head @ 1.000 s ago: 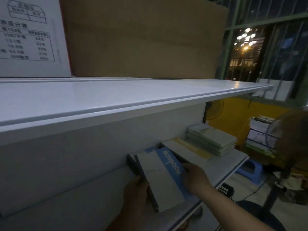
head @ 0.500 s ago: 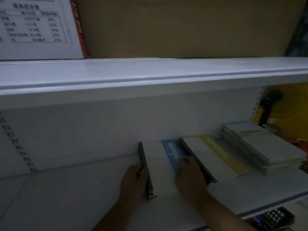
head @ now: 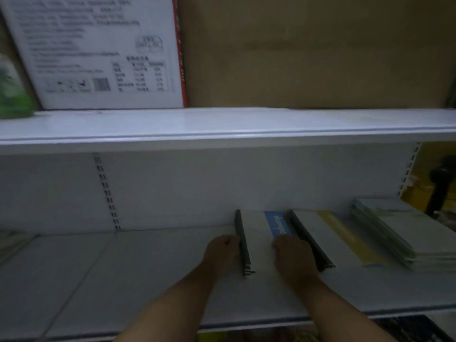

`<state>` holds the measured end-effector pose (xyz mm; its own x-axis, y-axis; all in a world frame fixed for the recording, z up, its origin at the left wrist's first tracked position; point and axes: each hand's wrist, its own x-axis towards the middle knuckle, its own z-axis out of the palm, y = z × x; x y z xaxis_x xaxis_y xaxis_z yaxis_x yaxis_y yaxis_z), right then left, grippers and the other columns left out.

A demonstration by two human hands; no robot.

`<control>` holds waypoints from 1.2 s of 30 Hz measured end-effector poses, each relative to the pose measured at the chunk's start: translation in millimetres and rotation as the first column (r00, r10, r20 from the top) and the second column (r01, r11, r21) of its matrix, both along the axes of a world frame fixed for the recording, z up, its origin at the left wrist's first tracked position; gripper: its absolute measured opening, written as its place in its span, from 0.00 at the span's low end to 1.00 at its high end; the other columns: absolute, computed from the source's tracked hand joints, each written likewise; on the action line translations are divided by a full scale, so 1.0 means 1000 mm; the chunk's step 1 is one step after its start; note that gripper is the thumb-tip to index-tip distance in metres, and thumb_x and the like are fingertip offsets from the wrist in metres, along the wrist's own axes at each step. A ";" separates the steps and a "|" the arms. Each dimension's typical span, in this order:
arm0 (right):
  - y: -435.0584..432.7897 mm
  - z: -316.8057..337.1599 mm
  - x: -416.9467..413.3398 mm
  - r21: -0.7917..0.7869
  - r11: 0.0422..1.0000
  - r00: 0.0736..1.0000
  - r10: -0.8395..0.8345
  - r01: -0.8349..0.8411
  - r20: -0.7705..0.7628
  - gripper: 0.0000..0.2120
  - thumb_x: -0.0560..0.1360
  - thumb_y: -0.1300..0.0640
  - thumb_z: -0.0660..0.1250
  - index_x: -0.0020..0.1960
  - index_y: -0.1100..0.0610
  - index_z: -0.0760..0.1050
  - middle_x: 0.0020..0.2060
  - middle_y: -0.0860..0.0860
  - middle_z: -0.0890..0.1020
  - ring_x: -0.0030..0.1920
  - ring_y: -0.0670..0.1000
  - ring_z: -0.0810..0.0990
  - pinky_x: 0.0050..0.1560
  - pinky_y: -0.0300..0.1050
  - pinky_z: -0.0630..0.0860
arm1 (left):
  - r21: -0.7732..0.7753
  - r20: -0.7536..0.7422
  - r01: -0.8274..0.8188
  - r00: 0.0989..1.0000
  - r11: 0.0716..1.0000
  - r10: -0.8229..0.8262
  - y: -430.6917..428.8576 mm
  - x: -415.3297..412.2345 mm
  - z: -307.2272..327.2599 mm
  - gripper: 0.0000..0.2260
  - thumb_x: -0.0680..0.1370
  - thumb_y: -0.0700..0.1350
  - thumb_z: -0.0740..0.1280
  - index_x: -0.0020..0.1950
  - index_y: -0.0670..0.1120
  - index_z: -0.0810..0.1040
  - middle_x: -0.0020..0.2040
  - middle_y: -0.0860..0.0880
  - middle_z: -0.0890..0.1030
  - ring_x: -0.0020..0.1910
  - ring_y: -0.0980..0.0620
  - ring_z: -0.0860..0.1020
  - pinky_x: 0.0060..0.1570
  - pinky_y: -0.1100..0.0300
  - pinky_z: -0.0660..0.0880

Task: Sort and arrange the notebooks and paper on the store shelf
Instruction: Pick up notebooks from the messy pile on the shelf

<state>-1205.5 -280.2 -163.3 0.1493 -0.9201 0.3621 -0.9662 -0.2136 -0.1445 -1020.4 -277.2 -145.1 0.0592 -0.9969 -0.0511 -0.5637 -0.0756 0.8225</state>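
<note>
Saw, flat on the lower white metal shelf [head: 123,280], a blue-banded stack of white, dark-spined notebooks [head: 254,233] — far end close to the white back panel [head: 197,183], near end toward the shelf's front.

Found the left hand [head: 222,253] at the stack's left side, grip narrow, fingers curled against the dark spines. Found the right hand [head: 293,257] palm down on the top cover, over the near end of the blue band. Could not tell through the blur whether that grip pinched anything or merely pressed.

Noted just to the right a yellow-banded stack of white notebooks [head: 330,238], also flat, its dark spines beside the right hand. Could not tell whether the two stacks touched. Farther right, near the shelf's end, noted a taller pile of pale greenish-white notebooks [head: 399,230], lying slightly askew.

Noted a column of dark slots [head: 108,193] running down the back panel, well left of the hands.

Above, on the upper white shelf board [head: 222,129], saw a white printed carton with a red edge [head: 98,53] side by side with a large plain brown cardboard box [head: 308,50] — and, at the far left, a blurred green object [head: 12,99], too smeared to identify.
</note>
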 end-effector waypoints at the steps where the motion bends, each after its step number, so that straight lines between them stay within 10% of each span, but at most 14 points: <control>1: 0.001 0.010 0.005 0.014 1.000 0.998 -0.007 0.008 -0.067 0.02 0.61 0.60 0.69 0.30 0.55 0.77 0.27 0.51 0.78 0.27 0.53 0.79 0.26 0.42 0.74 | 0.002 0.116 0.027 0.993 1.000 -0.027 0.004 0.011 0.009 0.15 0.82 0.50 0.56 0.55 0.45 0.79 0.57 0.44 0.78 0.58 0.47 0.76 0.57 0.59 0.69; 4: 0.016 0.038 0.045 0.104 0.991 0.961 -0.051 0.082 -0.273 0.09 0.69 0.59 0.67 0.47 0.61 0.80 0.44 0.62 0.82 0.50 0.62 0.81 0.50 0.56 0.77 | 0.003 0.404 0.133 0.906 0.991 -0.123 0.026 0.068 0.040 0.24 0.82 0.56 0.53 0.76 0.47 0.61 0.76 0.49 0.61 0.75 0.51 0.59 0.71 0.61 0.53; 7: 0.039 0.049 0.122 0.155 0.983 0.936 0.140 -0.093 -0.323 0.26 0.80 0.55 0.51 0.76 0.59 0.53 0.75 0.61 0.54 0.75 0.63 0.49 0.74 0.59 0.46 | -0.040 0.573 0.123 0.816 0.992 -0.078 0.063 0.152 0.075 0.26 0.82 0.58 0.50 0.78 0.49 0.53 0.78 0.51 0.53 0.77 0.53 0.49 0.73 0.59 0.47; 13: 0.117 0.055 0.307 0.236 0.811 0.783 0.582 -0.536 -0.219 0.25 0.80 0.50 0.53 0.75 0.55 0.56 0.77 0.57 0.48 0.77 0.57 0.46 0.75 0.52 0.47 | -0.110 0.690 -0.131 0.703 0.985 0.171 0.187 0.330 0.108 0.26 0.82 0.58 0.52 0.78 0.48 0.55 0.79 0.48 0.52 0.77 0.50 0.48 0.75 0.56 0.50; 24: 0.221 0.050 0.552 0.340 0.497 0.450 0.868 -0.799 -0.211 0.25 0.78 0.50 0.57 0.72 0.58 0.60 0.76 0.59 0.53 0.75 0.58 0.52 0.74 0.53 0.55 | -0.091 0.629 -0.553 0.613 0.828 0.479 0.380 0.547 0.099 0.25 0.82 0.57 0.51 0.77 0.48 0.55 0.79 0.49 0.51 0.78 0.51 0.45 0.74 0.54 0.48; 36: 0.177 0.050 0.799 0.093 0.491 0.495 0.869 -0.866 0.016 0.23 0.72 0.52 0.61 0.65 0.57 0.67 0.64 0.57 0.70 0.61 0.58 0.71 0.59 0.46 0.71 | 0.010 0.568 -0.643 0.634 0.766 0.525 0.369 0.684 0.092 0.24 0.81 0.58 0.53 0.76 0.54 0.59 0.77 0.53 0.59 0.76 0.54 0.56 0.72 0.58 0.55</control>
